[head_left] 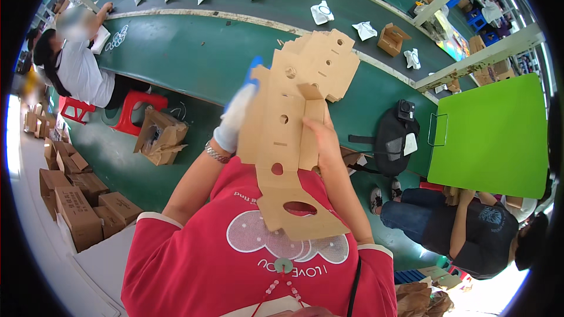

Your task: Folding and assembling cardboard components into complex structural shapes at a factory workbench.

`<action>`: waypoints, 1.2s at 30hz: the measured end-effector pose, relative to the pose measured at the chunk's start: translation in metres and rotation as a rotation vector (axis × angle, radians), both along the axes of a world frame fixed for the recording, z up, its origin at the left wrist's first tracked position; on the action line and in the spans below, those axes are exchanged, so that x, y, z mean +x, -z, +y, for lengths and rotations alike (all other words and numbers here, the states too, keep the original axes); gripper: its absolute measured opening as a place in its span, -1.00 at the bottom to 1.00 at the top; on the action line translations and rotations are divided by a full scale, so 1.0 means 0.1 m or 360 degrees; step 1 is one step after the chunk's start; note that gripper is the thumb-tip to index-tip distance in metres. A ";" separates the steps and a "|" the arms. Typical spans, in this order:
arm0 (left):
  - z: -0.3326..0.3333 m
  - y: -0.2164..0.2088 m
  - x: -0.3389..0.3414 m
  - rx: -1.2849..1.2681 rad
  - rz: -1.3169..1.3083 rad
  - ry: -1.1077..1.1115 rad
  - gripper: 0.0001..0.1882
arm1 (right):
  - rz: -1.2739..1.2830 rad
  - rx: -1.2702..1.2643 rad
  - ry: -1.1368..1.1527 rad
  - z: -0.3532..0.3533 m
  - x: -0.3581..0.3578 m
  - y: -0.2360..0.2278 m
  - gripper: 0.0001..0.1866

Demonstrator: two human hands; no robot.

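Two hands hold one flat brown cardboard blank (294,135) with round punched holes, raised upright before the red shirt. Her right hand (320,135) pinches a folded flap at its middle, fingers closed on it. Her left hand (235,118), in a white glove and blurred, grips the blank's left edge. Several white bags (321,13) lie in a row on the long green conveyor table (194,53), beside an open small brown box (392,39). Brown cartons (76,211) stack on the floor at left. One bright green board (493,135) stands at right.
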State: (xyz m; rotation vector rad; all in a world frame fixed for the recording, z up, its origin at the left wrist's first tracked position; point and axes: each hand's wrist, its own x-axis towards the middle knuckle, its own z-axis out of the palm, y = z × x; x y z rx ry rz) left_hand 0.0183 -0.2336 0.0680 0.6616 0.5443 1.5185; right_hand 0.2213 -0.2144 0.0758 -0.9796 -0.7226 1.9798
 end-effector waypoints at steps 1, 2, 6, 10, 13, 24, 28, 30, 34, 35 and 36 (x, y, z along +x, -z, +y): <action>0.01 -0.07 0.11 -0.0029 0.0277 0.0015 -0.42 | -0.0394 0.0069 0.0109 -0.08 -0.08 -0.06 -0.43; 0.02 -0.11 0.21 -0.0060 0.0550 0.0032 -0.42 | -0.0410 0.0059 0.0095 -0.10 -0.09 0.00 -0.43; 0.19 0.02 0.32 0.0129 0.1569 -0.0079 -0.66 | -0.0363 0.0254 0.0144 -0.17 -0.04 0.15 -0.54; 0.17 -0.01 0.41 -0.0118 0.1365 0.0161 -0.70 | -0.0539 0.0371 0.0282 -0.15 0.01 0.09 -0.61; 0.23 0.23 0.40 -0.0040 0.1426 0.0182 -0.75 | -0.0710 0.0547 0.0412 -0.14 0.03 0.24 -0.70; 0.27 0.01 0.49 -0.0311 0.0952 0.0068 -0.64 | -0.0438 0.0490 0.0393 -0.01 0.07 0.26 -0.66; 0.30 0.03 0.07 -0.0360 0.0907 0.0661 -0.58 | -0.0540 0.0991 0.0005 0.00 0.38 0.28 -0.44; 0.23 0.12 -0.19 -0.0445 0.1180 0.0466 -0.56 | -0.0479 0.0246 -0.0145 0.05 0.37 -0.11 -0.43; 0.66 -0.42 -0.14 0.0096 0.1921 0.1367 -0.62 | -0.0446 0.0419 -0.0527 0.27 0.43 -0.09 -0.63; 0.65 -0.41 -0.09 0.0115 0.2026 0.1347 -0.65 | -0.0479 0.0308 -0.0579 0.26 0.42 -0.19 -0.70; 0.65 -0.41 -0.07 0.0099 0.2033 0.1316 -0.65 | -0.0473 0.0321 -0.0609 0.26 0.42 -0.17 -0.70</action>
